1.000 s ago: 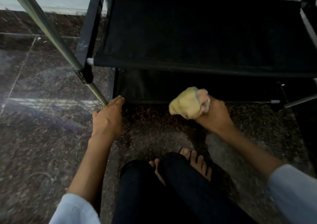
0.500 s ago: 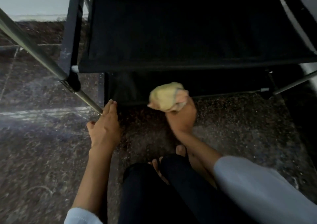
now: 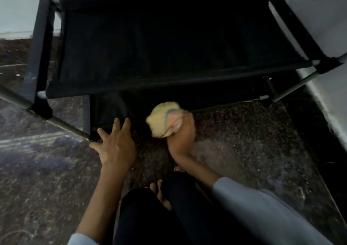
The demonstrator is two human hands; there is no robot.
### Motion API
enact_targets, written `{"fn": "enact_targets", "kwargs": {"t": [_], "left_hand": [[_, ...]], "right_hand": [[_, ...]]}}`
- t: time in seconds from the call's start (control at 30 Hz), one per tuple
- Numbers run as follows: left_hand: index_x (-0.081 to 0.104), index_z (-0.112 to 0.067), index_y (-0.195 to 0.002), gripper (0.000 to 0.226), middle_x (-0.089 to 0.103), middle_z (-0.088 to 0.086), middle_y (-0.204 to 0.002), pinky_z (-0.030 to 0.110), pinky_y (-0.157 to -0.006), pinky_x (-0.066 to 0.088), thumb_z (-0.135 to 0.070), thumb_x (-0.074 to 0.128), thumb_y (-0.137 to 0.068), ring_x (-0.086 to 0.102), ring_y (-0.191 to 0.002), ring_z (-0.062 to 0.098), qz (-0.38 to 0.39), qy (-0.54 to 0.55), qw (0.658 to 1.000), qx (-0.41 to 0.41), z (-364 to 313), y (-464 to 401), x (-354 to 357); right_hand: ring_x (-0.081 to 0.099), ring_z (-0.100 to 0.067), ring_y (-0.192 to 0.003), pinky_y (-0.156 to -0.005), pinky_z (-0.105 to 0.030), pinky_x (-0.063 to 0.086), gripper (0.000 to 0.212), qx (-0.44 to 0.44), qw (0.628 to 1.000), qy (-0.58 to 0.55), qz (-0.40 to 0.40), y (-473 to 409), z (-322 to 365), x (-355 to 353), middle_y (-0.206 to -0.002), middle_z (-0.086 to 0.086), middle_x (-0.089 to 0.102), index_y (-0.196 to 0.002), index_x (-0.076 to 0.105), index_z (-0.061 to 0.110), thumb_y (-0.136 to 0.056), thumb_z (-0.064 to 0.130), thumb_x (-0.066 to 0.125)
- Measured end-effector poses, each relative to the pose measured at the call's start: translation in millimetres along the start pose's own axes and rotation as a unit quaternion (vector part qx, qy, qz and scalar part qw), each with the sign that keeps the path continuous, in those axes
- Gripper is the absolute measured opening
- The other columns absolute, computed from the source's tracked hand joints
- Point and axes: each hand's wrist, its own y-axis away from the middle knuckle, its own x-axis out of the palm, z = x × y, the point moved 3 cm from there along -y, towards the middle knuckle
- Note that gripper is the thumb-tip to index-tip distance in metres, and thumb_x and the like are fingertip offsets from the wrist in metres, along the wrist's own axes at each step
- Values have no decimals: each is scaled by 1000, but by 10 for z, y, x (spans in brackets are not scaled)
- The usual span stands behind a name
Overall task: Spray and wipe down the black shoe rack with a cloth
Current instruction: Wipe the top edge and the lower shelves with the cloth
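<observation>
The black shoe rack [image 3: 154, 43] fills the upper half of the view, with black fabric shelves on grey metal poles. My right hand [image 3: 181, 134] is shut on a bunched yellow cloth [image 3: 162, 119] at the front edge of the lowest shelf. My left hand [image 3: 114, 143] has its fingers spread, with the fingertips on the front left corner of that lowest shelf beside the slanted pole [image 3: 65, 126]. No spray bottle is in view.
Speckled dark stone floor [image 3: 244, 141] lies in front of the rack. A white wall [image 3: 323, 28] runs along the right side and behind. My bare feet and dark trousers [image 3: 169, 216] are at the bottom centre.
My right hand has carried the cloth left along the lowest shelf's front edge, close to my left hand. My left hand has spread its fingers on the shelf corner. The view tilted up.
</observation>
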Motion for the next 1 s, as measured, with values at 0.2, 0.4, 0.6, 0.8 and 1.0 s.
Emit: {"fn": "enact_targets", "kwargs": {"t": [0.2,0.4,0.6,0.8,1.0], "left_hand": [[4,-30,-150,61,-3,-5,-159,67,-107,16,-22,35,-99,4,-146,28,16,-12,1000,-18,-22,-10,8],[10,-26,-150,58,2,-2,-159,67,-107,12,-25,37,-99,-1,-146,27,0,-14,1000,-2,-67,-34,-36],[3,-21,-151,72,-2,2,-160,48,-116,4,-37,45,-95,-5,-145,33,-14,-21,984,174,-638,-10,183],[-18,-29,-146,77,-14,9,-158,49,-115,7,-37,40,-97,-10,-142,43,-11,-60,981,184,-625,5,241],[-15,-36,-147,78,-9,9,-159,50,-115,4,-40,44,-95,-6,-143,42,-5,-48,981,187,-635,-29,190]], "right_hand": [[60,-25,-95,-84,-26,44,35,70,993,-2,-96,-362,-294,-413,-101,-21,63,-104,62,-3,-73,13,60],[60,-33,-105,-87,-24,40,45,208,953,-2,-220,-791,-691,-844,-111,-21,62,-115,61,-2,-72,0,71],[63,-34,-90,-81,-32,45,32,68,994,23,-84,-282,-91,-290,-100,-15,64,-104,64,5,-72,3,68],[60,-29,-97,-78,-32,46,37,90,995,40,31,-445,-235,-531,-108,-11,62,-110,62,9,-73,9,67],[64,-33,-92,-79,-38,50,34,216,963,17,-162,-1068,-922,-1280,-97,-17,64,-98,62,4,-69,19,71]]}}
